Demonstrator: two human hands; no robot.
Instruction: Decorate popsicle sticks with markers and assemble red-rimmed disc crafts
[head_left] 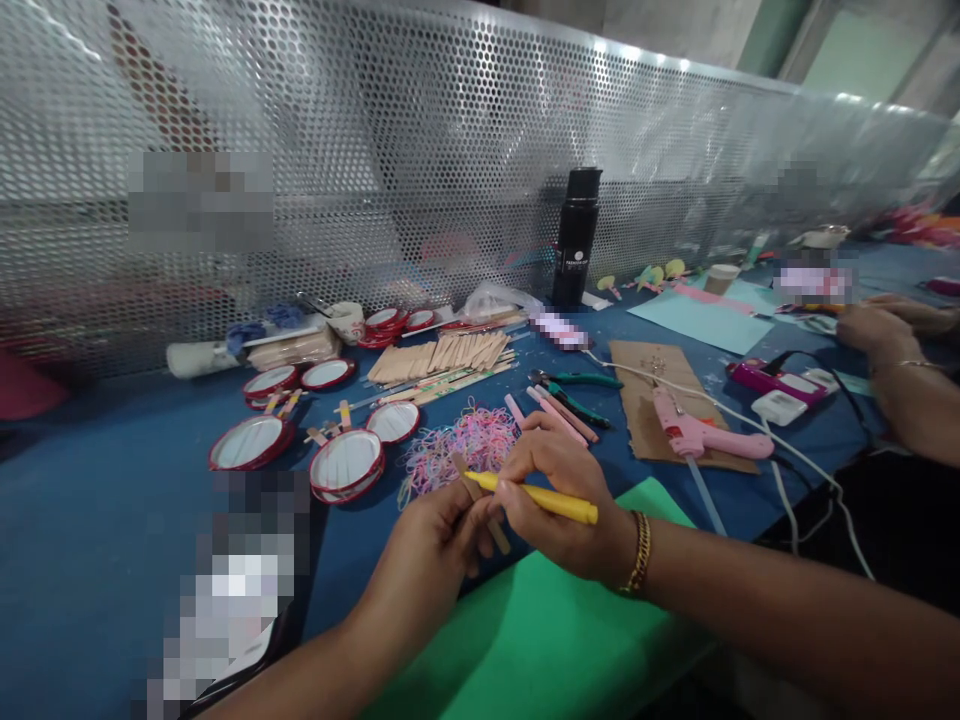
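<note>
Between the fingers of my left hand (435,540) is a small wooden craft stick (498,537), tilted, its middle partly hidden by the fingers. My right hand (559,495) grips a yellow marker (559,503), its tip at the upper part of the stick; whether it touches cannot be told. Just beyond both hands lies a pile of thin pastel elastic bands (469,437). Several pink markers (559,415) rest beside that pile. Green paper (525,640) lies below my hands.
Red-rimmed round discs (346,462) and loose craft sticks (442,355) lie to the left and behind. A pink glue gun (701,435) sits on cardboard (630,390), near pliers (574,395). A black bottle (577,240) stands by the perforated metal screen (450,150). At right is another person's hand (874,325).
</note>
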